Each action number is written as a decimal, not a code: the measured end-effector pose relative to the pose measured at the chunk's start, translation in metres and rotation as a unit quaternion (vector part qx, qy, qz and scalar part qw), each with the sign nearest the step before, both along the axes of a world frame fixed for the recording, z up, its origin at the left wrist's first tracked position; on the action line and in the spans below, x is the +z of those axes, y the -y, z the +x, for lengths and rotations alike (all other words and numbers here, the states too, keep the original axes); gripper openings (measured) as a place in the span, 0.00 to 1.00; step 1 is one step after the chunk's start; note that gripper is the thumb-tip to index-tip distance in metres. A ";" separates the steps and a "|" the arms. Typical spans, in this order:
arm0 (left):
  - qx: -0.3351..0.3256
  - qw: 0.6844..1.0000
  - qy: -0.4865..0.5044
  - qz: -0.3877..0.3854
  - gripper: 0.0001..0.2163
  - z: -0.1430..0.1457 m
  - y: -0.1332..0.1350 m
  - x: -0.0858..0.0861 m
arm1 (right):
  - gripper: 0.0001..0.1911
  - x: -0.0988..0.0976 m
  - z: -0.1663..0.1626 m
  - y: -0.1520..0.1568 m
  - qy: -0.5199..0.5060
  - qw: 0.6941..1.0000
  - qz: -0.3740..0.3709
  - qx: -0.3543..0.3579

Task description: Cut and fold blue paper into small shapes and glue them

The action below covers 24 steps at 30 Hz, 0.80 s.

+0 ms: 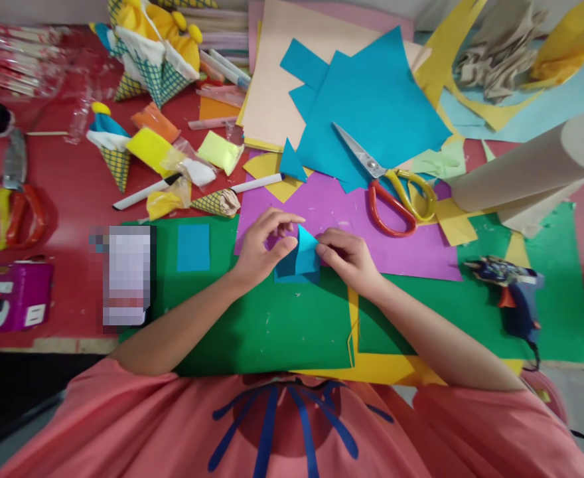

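A small folded piece of blue paper [306,249] stands raised between my two hands, above the purple and green sheets. My left hand [265,251] has its thumb and forefinger at the paper's left side and top. On the right edge, my right hand [350,261] pinches the same piece, with its other fingers curled in. Directly below lies a darker blue square [283,272], partly covered by the raised piece; whether the two are joined I cannot tell. Another flat blue square [193,247] rests on the green sheet [252,332] to the left.
Red-and-yellow scissors [374,169] lie on blue sheets [371,99]. A glue gun [513,295] sits at right, below a white roll [525,162]. Left are a blurred-out phone-like object [129,275], a purple box [16,295] and more scissors [13,199]. Clay packets [150,149] lie behind.
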State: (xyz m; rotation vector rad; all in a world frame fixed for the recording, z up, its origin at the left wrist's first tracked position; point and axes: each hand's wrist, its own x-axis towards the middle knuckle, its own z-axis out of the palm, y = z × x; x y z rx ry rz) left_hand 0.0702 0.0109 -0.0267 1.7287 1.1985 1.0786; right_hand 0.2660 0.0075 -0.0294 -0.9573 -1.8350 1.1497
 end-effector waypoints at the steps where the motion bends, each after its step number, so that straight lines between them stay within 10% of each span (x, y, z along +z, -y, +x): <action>1: -0.005 0.999 0.017 -0.027 0.19 0.001 -0.001 0.000 | 0.12 0.000 0.000 0.000 0.005 1.000 0.000 0.016; 9: 0.012 0.999 0.010 -0.052 0.09 0.005 0.001 0.001 | 0.10 0.001 0.000 0.000 0.014 1.000 -0.014 0.024; 16: 0.138 0.988 0.011 0.076 0.08 0.002 0.000 -0.005 | 0.13 -0.005 0.000 0.004 -0.054 0.991 -0.097 -0.077; 24: 0.082 0.982 -0.048 0.166 0.03 0.000 0.008 -0.003 | 0.18 -0.007 -0.003 0.004 -0.071 0.992 -0.070 -0.082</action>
